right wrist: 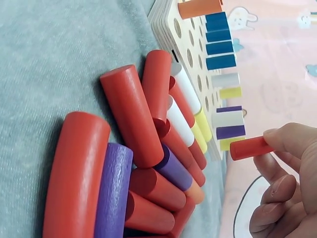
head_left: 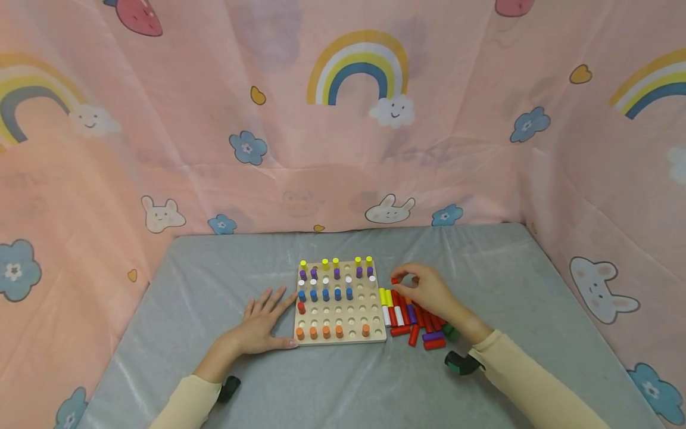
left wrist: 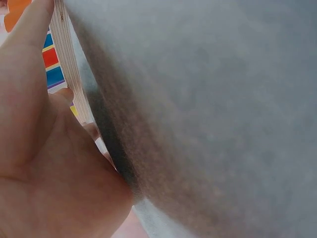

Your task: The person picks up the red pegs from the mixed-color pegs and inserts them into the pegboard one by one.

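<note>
A wooden pegboard (head_left: 343,341) with rows of holes lies on the table, holding yellow, purple, white, blue, red and orange pegs upright. My left hand (head_left: 262,326) rests flat at the board's left side, fingers spread, fingertips and thumb right at its edge. In the left wrist view the palm (left wrist: 64,163) lies beside the board's layered edge (left wrist: 69,54). My right hand (head_left: 426,289) pinches a red peg (right wrist: 251,148) between thumb and fingers, raised above the loose pegs. Only one red peg (head_left: 301,308) stands in the board, in the leftmost column.
A pile of loose pegs (head_left: 414,335), mostly red with some purple, white, yellow, orange and green, lies right of the board. Grey cloth (head_left: 343,387) covers the table. A pink printed curtain (head_left: 455,149) hangs around its back and sides.
</note>
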A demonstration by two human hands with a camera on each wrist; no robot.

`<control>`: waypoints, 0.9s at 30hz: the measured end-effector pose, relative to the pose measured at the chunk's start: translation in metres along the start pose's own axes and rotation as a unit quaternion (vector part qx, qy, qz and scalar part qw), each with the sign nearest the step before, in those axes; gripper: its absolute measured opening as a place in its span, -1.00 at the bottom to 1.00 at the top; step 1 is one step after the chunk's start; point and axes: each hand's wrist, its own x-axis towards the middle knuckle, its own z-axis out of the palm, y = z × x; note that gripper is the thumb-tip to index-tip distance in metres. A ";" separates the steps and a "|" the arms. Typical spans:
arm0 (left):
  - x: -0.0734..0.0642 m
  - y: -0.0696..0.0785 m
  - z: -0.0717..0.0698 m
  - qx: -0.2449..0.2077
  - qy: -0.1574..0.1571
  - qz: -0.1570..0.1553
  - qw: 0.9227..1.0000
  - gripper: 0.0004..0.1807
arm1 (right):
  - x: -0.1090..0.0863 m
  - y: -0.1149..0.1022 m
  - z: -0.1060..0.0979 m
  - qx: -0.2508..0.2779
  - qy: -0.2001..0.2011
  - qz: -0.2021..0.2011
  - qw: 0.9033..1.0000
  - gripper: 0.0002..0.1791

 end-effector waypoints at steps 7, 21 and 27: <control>0.000 0.002 -0.002 0.016 -0.006 -0.009 1.000 0.11 | -0.001 -0.004 0.002 -0.002 0.007 -0.004 1.000 -0.79; 0.000 0.003 -0.003 0.014 -0.008 -0.005 1.000 0.11 | -0.001 -0.013 0.011 0.020 0.003 0.007 1.000 -0.80; -0.001 0.003 -0.003 0.013 -0.006 -0.002 1.000 0.11 | -0.001 -0.014 0.017 0.026 0.009 -0.013 1.000 -0.80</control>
